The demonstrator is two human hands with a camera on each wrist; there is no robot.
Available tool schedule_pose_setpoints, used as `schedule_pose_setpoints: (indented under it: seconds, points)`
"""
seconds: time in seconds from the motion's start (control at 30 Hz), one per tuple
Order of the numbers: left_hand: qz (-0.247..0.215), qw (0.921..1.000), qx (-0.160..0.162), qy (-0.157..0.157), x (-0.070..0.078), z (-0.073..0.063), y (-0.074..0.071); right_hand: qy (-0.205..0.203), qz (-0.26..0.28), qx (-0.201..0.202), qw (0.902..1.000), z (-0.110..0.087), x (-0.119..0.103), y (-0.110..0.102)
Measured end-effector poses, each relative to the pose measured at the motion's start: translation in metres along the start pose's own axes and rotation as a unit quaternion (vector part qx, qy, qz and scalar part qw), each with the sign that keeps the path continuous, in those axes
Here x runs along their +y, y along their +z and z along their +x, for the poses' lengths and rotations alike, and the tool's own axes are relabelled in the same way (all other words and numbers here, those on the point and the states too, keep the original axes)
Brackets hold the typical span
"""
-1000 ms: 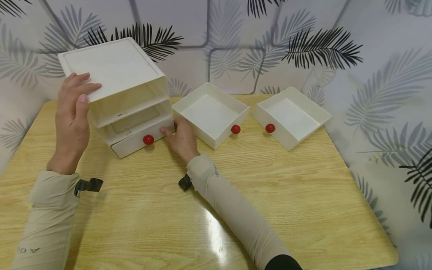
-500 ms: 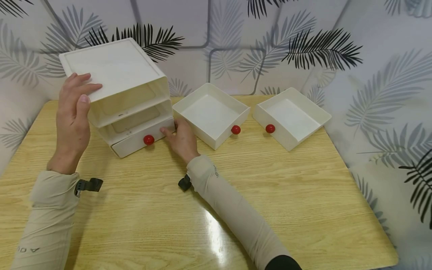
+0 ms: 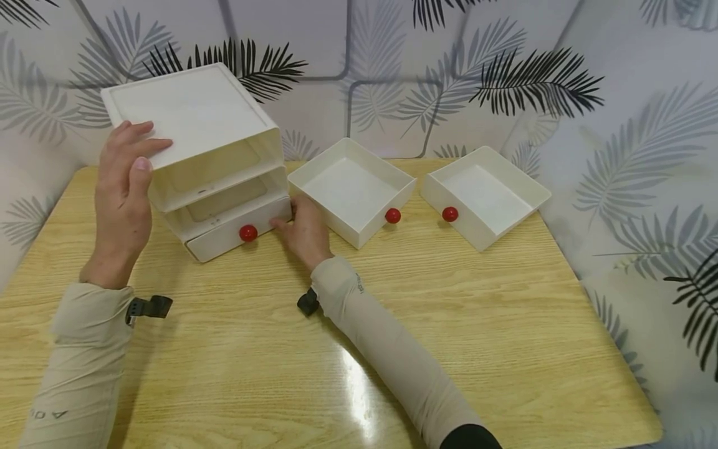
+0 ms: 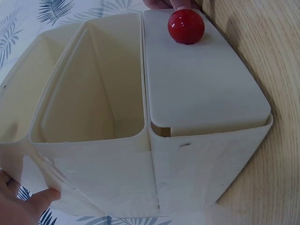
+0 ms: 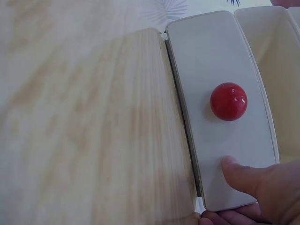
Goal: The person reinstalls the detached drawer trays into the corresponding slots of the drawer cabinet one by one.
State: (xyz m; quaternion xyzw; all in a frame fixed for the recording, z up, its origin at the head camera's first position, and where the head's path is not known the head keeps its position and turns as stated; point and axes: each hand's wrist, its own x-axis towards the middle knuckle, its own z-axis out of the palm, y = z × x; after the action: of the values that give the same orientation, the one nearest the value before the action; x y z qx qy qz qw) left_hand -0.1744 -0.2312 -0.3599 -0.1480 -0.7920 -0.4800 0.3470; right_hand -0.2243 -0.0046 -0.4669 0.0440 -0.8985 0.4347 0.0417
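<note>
A white drawer cabinet (image 3: 191, 112) stands at the table's left, with two open slots above a bottom drawer (image 3: 215, 240). That drawer sits in its slot and bears a red round knob (image 3: 248, 233). My left hand (image 3: 120, 193) grips the cabinet's upper left edge, its fingers over the top and its thumb (image 4: 43, 200) against the side wall. At the lower right corner my right hand (image 3: 305, 231) holds the cabinet, the thumb (image 5: 241, 176) on the drawer front and the other fingers around the side, partly hidden.
Two pulled-out white drawers with red knobs rest to the right: the nearer one (image 3: 350, 187) close beside the right hand, the other (image 3: 488, 193) farther right. All stand on a wooden table (image 3: 449, 324). A leaf-patterned wall (image 3: 392, 75) rises behind.
</note>
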Motion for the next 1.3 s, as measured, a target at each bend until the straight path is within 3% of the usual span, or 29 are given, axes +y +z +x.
schedule_pose_setpoints:
  seconds: [0.33, 0.67, 0.83, 1.1, 1.3]
  points:
    - [0.008, 0.9999, 0.003, 0.011, -0.004, 0.001, 0.000, 0.019, -0.001, 0.017, 0.9997, 0.004, -0.002, 0.001]
    - [0.002, 1.0000, -0.002, 0.003, -0.002, 0.001, -0.002, 0.002, 0.004, 0.012, 0.9999, 0.001, -0.001, 0.001]
    - [0.003, 0.9999, -0.004, 0.012, -0.010, 0.002, -0.003, -0.014, -0.031, 0.004, 0.9994, -0.005, -0.003, -0.002]
    - [0.005, 0.9999, -0.008, 0.005, -0.006, 0.002, -0.002, -0.015, -0.088, -0.018, 0.9959, -0.015, -0.010, -0.015]
    - [0.006, 1.0000, -0.006, 0.003, -0.005, 0.001, -0.003, -0.048, -0.101, -0.019, 0.9935, -0.024, -0.014, -0.025]
